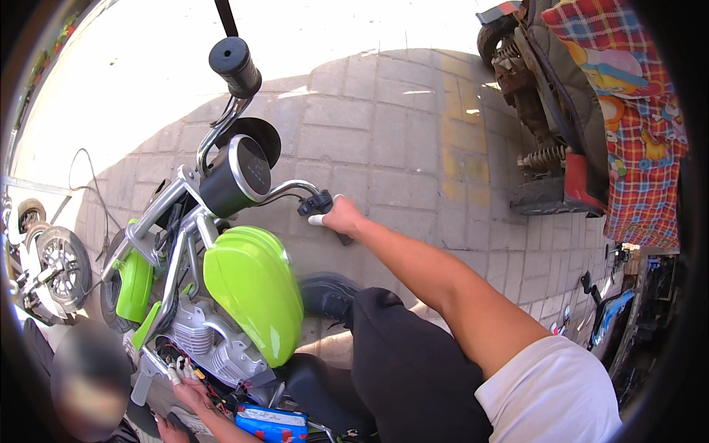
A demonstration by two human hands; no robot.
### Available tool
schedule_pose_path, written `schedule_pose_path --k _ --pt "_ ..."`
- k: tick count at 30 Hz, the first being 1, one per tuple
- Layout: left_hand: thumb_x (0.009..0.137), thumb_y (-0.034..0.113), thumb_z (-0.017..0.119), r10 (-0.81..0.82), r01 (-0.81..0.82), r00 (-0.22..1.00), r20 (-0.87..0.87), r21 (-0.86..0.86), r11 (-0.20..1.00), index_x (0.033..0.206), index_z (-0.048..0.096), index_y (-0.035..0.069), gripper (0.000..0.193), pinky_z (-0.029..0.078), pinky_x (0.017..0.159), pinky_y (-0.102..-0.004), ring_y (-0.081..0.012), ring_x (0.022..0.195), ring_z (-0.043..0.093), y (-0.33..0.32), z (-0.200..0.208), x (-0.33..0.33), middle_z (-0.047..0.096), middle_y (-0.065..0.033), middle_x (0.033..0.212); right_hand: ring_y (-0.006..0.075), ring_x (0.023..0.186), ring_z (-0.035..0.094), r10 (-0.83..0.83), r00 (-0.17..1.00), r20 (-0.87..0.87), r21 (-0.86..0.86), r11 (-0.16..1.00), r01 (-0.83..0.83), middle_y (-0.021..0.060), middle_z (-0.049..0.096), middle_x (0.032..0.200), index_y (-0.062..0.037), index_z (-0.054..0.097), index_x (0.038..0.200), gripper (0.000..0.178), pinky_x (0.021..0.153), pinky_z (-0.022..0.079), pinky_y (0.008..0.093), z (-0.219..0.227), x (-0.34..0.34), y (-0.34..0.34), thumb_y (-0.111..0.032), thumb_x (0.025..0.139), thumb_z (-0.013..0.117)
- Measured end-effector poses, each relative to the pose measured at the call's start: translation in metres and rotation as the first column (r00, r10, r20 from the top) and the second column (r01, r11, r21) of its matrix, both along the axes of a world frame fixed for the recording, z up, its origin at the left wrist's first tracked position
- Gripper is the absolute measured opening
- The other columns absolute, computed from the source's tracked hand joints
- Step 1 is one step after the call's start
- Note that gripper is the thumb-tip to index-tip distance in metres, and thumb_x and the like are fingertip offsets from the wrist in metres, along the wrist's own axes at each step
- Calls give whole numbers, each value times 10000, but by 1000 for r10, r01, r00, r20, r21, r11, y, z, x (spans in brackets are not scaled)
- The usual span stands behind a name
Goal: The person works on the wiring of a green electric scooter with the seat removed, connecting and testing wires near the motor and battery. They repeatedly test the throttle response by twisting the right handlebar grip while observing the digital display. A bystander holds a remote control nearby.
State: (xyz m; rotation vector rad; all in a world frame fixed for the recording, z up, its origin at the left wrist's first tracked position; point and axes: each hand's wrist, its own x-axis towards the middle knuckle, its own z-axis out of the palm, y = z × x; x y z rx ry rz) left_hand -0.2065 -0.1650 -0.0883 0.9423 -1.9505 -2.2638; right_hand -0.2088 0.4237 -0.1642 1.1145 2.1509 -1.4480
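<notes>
A small motorcycle with a glossy green tank stands tilted below me. My right hand, fingertips in white covers, is closed round the near handlebar grip, beside a black switch housing. Down at the silver engine, my left hand has its white-covered fingers bent in among coloured wires by the frame tube; what they pinch is too small to make out. Ahead of the tank sits a round black gauge with a chrome rim. A blue-wrapped pack lies below the engine.
At lower left a co-worker crouches close to the motorcycle, with a hand low beside it. Wheels and a thin cable lie at left. A vehicle under a plaid cloth stands at right on the paving.
</notes>
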Motion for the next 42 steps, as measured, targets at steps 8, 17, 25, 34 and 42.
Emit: schedule_pose_path --k 8,17,25,34,42 --pt "1029 337 512 15 -15 1000 -2 -9 1000 1382 451 -26 510 484 912 -322 -294 1187 583 8 3 1 597 -165 1305 212 777 605 -158 987 -17 -139 978 154 126 671 872 60 702 952 667 705 481 384 17 -9 -10 -535 690 851" --pt "1030 310 510 17 -17 1000 -17 37 999 1357 468 -14 461 469 1012 -389 -327 1174 581 -10 -5 -1 587 -192 1292 224 836 615 -151 988 34 -205 967 154 133 672 945 39 693 1049 619 726 480 381 5 -15 -5 -458 719 860" --pt "1031 291 506 35 -34 999 -3 37 999 1349 475 -16 443 460 1024 -386 -332 1187 571 0 1 -3 567 -198 1314 255 931 642 -16 1000 -1 -206 978 15 168 678 1004 58 649 1084 454 800 508 385 -25 0 20 -195 757 839" --pt "1035 301 496 2 -2 1000 -12 19 1000 1333 483 -13 433 502 937 -353 -295 1146 601 16 3 2 609 -179 1253 402 1068 636 -8 993 118 118 993 -6 264 643 1141 68 536 1143 612 889 513 460 -5 0 7 -261 737 856" --pt "1041 276 485 -17 17 999 -50 5 1000 1220 505 23 311 552 849 -368 -314 991 674 32 6 1 654 -204 1143 308 895 658 44 997 60 132 990 -52 227 659 1011 84 539 1059 551 776 522 427 -15 -4 12 -238 747 859"
